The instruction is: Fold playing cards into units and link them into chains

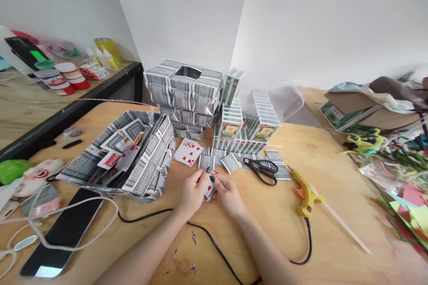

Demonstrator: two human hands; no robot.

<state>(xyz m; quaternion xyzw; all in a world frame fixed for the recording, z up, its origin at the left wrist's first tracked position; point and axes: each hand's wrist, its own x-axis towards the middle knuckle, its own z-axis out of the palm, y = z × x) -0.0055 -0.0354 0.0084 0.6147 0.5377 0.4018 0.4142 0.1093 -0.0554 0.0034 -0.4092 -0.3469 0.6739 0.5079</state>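
Observation:
My left hand [193, 190] and my right hand [228, 192] meet at the middle of the wooden table [334, 160], fingers pinched on a small playing card [209, 189] held between them. Just beyond lie a face-up red card [188, 151] and several face-down folded cards [214, 159]. To the left sits a folded-card basket [133, 160] with loose cards inside. Behind stands a box built of cards [187, 93].
Black scissors [262, 169] and a yellow glue gun [307, 193] lie right of my hands, its black cord [214, 242] running under my forearms. Stacked card packs [247, 129] stand behind. A phone [63, 231] with white cable lies left. Craft scraps [401, 160] crowd the right edge.

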